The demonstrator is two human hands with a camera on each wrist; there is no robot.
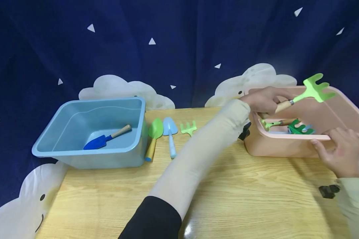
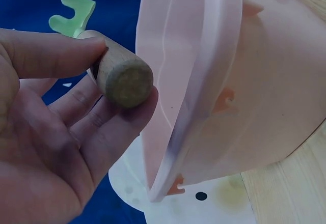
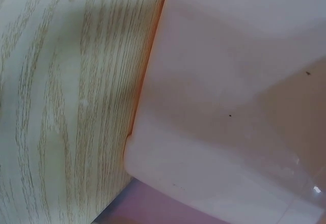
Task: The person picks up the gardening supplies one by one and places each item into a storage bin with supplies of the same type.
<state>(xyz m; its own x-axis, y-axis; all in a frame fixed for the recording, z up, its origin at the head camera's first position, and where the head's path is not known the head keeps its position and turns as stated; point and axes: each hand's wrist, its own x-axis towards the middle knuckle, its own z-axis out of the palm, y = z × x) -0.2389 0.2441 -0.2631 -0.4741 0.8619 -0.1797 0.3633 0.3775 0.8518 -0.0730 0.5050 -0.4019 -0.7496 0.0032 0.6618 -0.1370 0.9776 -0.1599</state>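
Note:
My left hand [image 1: 264, 100] holds a light green hand fork [image 1: 314, 88] by its wooden handle, above the left end of the pink bin [image 1: 282, 143]. In the left wrist view the thumb and fingers pinch that handle [image 2: 130, 81], its butt end facing the camera. My right hand [image 1: 342, 151] grips the bin's front rim, thumb on the outer side. Inside the bin lie a small light green fork [image 1: 267, 125] with a wooden handle and a dark green fork [image 1: 299, 128]; something light blue is partly hidden there. Only the bin's wall [image 3: 219, 91] and the table show in the right wrist view.
A blue bin [image 1: 107, 158] stands at left, holding a blue trowel [image 1: 97, 142]. Between the bins lie a green trowel [image 1: 156, 129], a light blue trowel [image 1: 171, 142] and a light green fork [image 1: 189, 127], partly behind the left arm. A dark blue curtain [image 1: 179, 49] hangs behind.

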